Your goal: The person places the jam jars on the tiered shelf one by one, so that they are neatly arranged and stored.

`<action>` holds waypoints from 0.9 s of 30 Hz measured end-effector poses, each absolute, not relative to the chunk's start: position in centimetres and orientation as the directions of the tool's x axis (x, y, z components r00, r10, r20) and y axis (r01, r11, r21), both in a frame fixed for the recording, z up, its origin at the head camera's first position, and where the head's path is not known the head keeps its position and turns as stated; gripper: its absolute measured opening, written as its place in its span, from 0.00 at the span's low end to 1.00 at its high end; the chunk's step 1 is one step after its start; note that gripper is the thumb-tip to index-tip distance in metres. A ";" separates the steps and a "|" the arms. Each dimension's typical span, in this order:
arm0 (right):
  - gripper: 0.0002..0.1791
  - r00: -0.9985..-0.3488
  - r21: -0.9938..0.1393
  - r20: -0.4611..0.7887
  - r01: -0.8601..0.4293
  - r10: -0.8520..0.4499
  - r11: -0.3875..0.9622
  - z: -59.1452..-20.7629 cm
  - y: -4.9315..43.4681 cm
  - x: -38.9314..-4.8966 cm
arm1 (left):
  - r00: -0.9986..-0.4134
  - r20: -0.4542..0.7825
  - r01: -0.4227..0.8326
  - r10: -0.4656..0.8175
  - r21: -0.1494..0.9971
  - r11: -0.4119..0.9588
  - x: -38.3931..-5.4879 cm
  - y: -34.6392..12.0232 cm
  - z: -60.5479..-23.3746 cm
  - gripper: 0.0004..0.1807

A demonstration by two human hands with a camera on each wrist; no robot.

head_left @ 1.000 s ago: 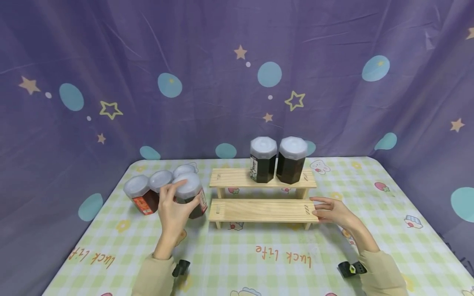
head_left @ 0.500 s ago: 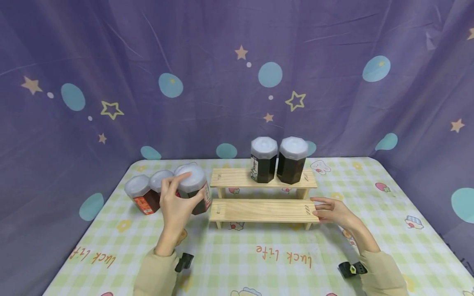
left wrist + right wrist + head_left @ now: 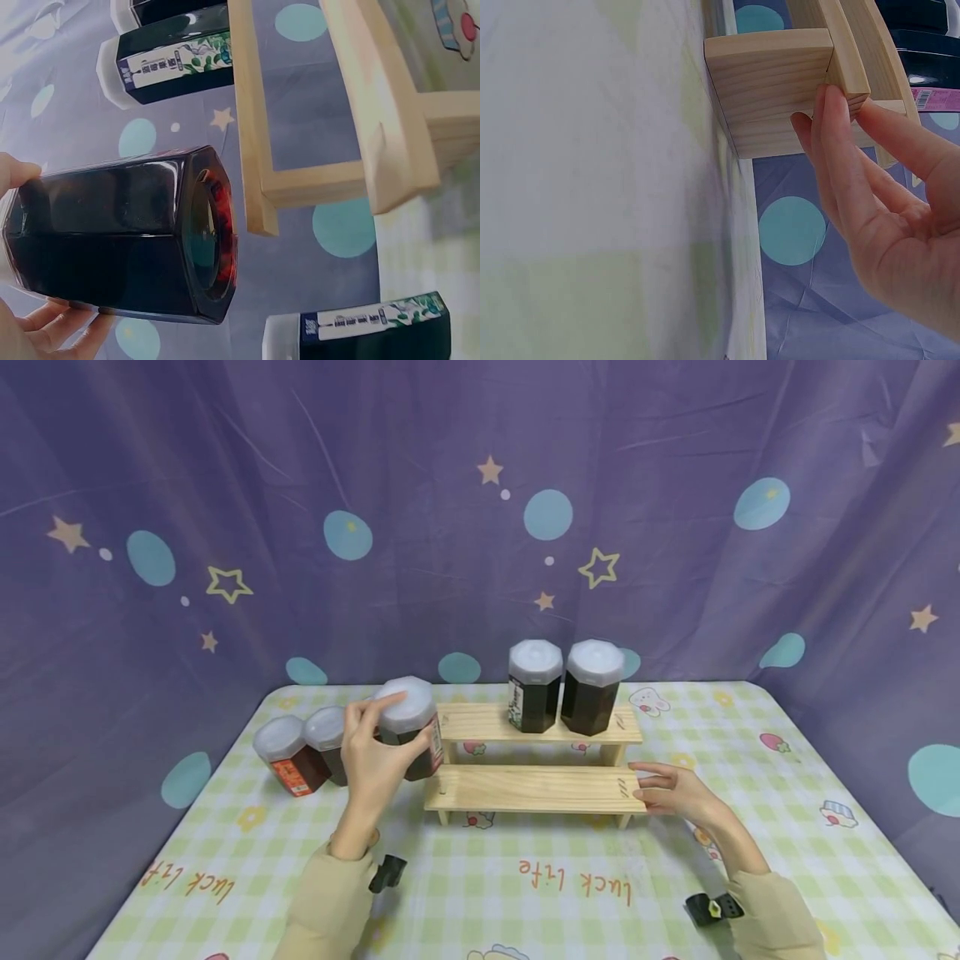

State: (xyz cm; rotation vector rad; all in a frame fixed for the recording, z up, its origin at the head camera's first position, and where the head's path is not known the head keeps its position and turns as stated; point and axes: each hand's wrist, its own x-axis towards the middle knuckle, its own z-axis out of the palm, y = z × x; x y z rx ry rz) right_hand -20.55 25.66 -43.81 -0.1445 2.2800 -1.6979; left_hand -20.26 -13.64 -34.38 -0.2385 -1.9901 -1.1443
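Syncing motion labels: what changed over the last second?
The left hand carried the held jar rightward and up the head view, now overlapping the left of the wooden rack. Nothing newly gripped or released. Unchanged: right hand at the rack's right end, two jars on the upper tier.

Purple curtain [image 3: 435, 568] — star-printed, creased; green-and-white checked tablecloth [image 3: 465, 868]

Two shelf jars [image 3: 534, 697] stand on the rear shelf [image 3: 477, 724], behind the front shelf [image 3: 525, 787]; the right hand [image 3: 678, 793] is at the latter's right end. Near both left ends is the held jar [image 3: 407, 714]; farther left, table jars [image 3: 288, 752].
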 end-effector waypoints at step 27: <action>0.34 -0.951 -0.945 -0.191 0.111 -0.243 0.309 -43.8 25.5 -20.6 | -0.672 0.727 0.570 -0.144 0.631 0.526 -23.2 -10.5 -33.6 0.23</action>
